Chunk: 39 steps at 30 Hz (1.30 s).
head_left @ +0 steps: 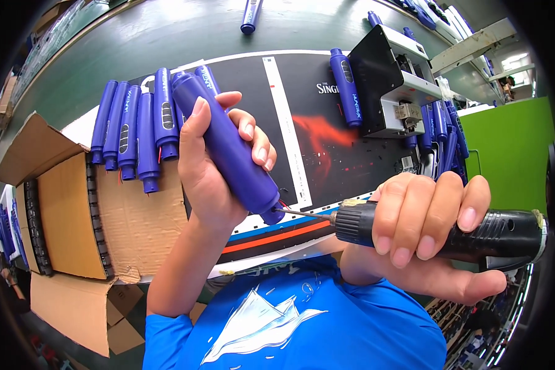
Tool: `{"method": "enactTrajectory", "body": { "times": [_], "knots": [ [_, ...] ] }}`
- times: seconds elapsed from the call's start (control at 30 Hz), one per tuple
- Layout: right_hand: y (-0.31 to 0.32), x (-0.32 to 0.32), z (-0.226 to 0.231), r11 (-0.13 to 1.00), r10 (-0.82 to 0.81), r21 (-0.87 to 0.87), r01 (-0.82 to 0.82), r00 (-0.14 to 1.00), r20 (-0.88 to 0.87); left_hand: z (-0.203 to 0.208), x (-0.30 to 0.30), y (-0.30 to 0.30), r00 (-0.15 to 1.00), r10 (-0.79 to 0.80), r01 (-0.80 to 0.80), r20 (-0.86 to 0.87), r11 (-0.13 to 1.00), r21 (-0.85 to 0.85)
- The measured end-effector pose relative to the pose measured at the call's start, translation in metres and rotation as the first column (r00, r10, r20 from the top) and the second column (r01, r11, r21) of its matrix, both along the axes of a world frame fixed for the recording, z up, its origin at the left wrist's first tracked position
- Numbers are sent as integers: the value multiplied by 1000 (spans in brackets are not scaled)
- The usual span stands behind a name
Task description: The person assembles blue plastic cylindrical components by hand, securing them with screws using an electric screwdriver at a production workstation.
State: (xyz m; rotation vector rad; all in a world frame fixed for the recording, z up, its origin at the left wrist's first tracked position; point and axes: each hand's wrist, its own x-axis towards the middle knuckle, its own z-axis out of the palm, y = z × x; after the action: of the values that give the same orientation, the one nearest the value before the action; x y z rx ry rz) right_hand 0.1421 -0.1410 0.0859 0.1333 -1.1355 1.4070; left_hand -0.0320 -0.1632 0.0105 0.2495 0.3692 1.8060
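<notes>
My left hand (206, 154) is wrapped round a purple cylindrical handle (231, 151), which tilts down toward the right. A narrower neck with thin wires shows at its lower end. In my right hand (425, 228) is a black electric screwdriver (505, 237), lying nearly level with its bit pointing left. The thin bit (305, 214) reaches the neck of the handle; whether it sits in a screw is too small to tell. Several similar purple handles (128, 129) lie side by side to the left of my left hand, some with oval button panels.
An open cardboard box (71, 216) stands at the left. A black-and-white machine (391, 83) sits at the back right, with one purple handle (347, 86) beside it. More purple parts (447, 132) are piled behind, near a green panel (512, 160). A printed mat (240, 80) covers the table.
</notes>
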Motion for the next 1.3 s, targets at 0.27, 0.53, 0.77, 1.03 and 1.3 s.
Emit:
{"method": "enactTrajectory", "body": {
  "times": [0.27,0.53,0.77,1.03,1.3],
  "knots": [
    [-5,-10,-11,999,-35,5,35,999,2,1,1,1,1000,7,-7,-25,1000,0],
    [-12,-18,-18,992,-107,75,104,994,37,-7,2,-1,1000,0,0,-28,1000,6],
    [-7,1,-34,987,-162,11,162,986,-33,10,20,1,919,-22,-60,-395,979,-193],
    [94,129,-28,776,-628,20,630,771,107,33,25,14,-186,-217,-257,-958,952,-166],
    [145,116,-1,649,-748,-4,761,639,180,1,3,63,-829,-434,-447,-353,893,-48]
  ]
}}
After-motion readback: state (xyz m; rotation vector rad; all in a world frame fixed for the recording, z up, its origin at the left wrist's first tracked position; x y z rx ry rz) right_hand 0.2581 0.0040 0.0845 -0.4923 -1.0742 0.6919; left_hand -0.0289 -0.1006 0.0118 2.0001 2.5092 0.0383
